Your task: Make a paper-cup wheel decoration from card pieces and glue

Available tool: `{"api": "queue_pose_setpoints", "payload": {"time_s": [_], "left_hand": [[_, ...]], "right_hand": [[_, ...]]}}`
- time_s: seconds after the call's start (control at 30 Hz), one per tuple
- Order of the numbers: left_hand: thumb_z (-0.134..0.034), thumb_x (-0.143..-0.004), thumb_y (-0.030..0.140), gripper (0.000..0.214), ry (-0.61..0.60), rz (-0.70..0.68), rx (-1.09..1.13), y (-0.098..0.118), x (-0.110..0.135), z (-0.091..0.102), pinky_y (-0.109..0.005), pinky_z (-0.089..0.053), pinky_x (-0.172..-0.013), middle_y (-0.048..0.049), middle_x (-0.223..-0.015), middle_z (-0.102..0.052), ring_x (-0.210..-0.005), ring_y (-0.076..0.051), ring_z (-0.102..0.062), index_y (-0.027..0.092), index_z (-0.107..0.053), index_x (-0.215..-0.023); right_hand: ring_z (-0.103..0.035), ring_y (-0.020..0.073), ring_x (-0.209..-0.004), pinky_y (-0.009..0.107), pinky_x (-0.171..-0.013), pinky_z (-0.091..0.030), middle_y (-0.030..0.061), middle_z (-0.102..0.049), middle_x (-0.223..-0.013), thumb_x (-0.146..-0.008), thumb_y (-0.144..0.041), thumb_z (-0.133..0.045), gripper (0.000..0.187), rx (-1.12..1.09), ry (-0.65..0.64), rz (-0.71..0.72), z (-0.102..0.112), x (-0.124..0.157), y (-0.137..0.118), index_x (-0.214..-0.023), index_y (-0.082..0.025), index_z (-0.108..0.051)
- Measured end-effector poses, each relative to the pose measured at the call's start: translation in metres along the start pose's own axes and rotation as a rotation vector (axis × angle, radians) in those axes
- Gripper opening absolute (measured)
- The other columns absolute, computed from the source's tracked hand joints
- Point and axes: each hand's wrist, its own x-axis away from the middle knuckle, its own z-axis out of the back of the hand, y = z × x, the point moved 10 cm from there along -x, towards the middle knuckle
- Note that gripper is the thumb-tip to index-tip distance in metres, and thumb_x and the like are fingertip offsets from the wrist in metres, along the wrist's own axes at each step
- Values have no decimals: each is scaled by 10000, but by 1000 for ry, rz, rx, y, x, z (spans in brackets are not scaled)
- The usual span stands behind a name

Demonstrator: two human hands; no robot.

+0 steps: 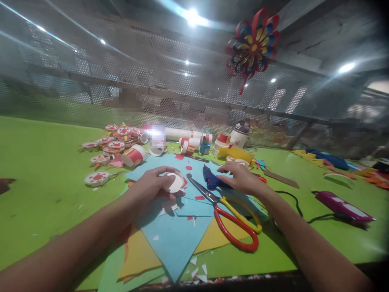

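White paper disc [175, 183] is sitting in the left hand [158, 182], above the light-blue paper sheets [176, 243] near the middle of the table [45, 211]. That hand is closing lightly around it, thumb lying on the face and fingers curling behind, so the disc's underside is staying out of sight. Some red is showing by its right edge; whether it is part of the disc is hard to make out.

The right hand [238, 177] is hovering over or resting on a blue glue gun [209, 177], its fingers half curled and the thumb standing a little apart. It is covering the rear of the glue gun, so I cannot tell whether it is gripping it. Scissors [223, 226] with one red and one yellow handle are lying between the two forearms, blades parting slightly and pointing away.

Decorated discs [115, 146] are overlapping in a heap at the far left, partly hiding one another. Beside them a red-and-white paper cup [135, 156] is lying tilted. A pixelated patch is masking something behind the sheets. Both forearms are running out of the frame at the bottom.
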Motion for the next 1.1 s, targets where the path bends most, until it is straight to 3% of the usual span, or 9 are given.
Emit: {"api": "queue_pose_setpoints", "payload": {"time_s": [0.13, 0.37, 0.5, 0.6, 0.73, 0.8, 0.87, 0.97, 1.1], "left_hand": [[-603, -774, 237, 308, -16, 10, 17, -1, 2, -2, -246, -501, -504, -154, -888, -673, -731, -247, -681, 125, -542, -1054], [-608, -746, 188, 310, 22, 64, 7, -4, 4, -3, -221, -470, -443, -154, -857, -675, -687, -234, -677, 113, -529, -1036], [-604, -720, 164, 207, 31, 66, -15, -3, 4, -2, -196, -462, -443, -163, -850, -674, -704, -223, -676, 85, -581, -910], [-581, -713, 143, 188, 22, 55, -18, -3, 5, -2, -190, -466, -459, -167, -872, -672, -706, -215, -678, 78, -593, -889], [-552, -693, 111, 222, 21, 67, -3, -7, 3, 0, -208, -480, -471, -168, -875, -675, -700, -222, -682, 91, -577, -913], [-544, -685, 107, 252, 17, 66, 4, -9, 2, 0, -232, -497, -483, -156, -829, -680, -687, -229, -682, 102, -567, -936], [-537, -686, 111, 251, 22, 65, -3, -11, 0, 1, -256, -507, -484, -144, -778, -678, -644, -230, -678, 106, -564, -935], [-520, -678, 99, 217, 33, 57, -14, -10, -1, 2, -261, -509, -481, -144, -767, -673, -619, -226, -674, 98, -575, -888], [-505, -634, 70, 239, 11, 87, 24, -13, -1, -1, -254, -511, -476, -149, -765, -670, -641, -245, -684, 85, -581, -860]], "right_hand": [[-521, 298, -1069, 390, -904, -386, 150, -610, -1123, -794, -320, -528, 388, 138, -175, 12, -18, 4, 15, -1126, -141, -621], [-555, 250, -939, 313, -763, -416, 117, -582, -1039, -723, -198, -515, 396, 126, -258, -31, -33, 6, 5, -1111, -171, -589], [-560, 239, -874, 305, -704, -413, 105, -556, -1008, -693, -187, -520, 393, 147, -185, -105, -31, 3, 12, -1080, -181, -583], [-558, 247, -850, 312, -683, -417, 109, -565, -983, -665, -207, -559, 377, 130, -36, -167, -13, -2, 22, -1036, -162, -607], [-548, 181, -639, 282, -556, -419, 71, -615, -789, -700, -284, -592, 269, -264, 121, -326, 17, 6, 34, -924, -137, -622], [-500, 143, -525, 260, -472, -390, 55, -599, -663, -776, -425, -557, 315, -563, 25, -351, 13, 12, 23, -849, -125, -623], [-492, 126, -530, 243, -468, -383, 49, -610, -676, -819, -475, -522, 362, -764, -91, -226, 10, 16, -8, -904, -137, -622], [-528, 131, -603, 234, -519, -403, 48, -627, -710, -840, -453, -530, 323, -791, -237, -101, 1, 24, -45, -902, -150, -625], [-560, 159, -704, 261, -632, -453, 45, -627, -764, -845, -430, -534, 280, -685, -259, -58, -6, 26, -62, -857, -160, -610]]}}
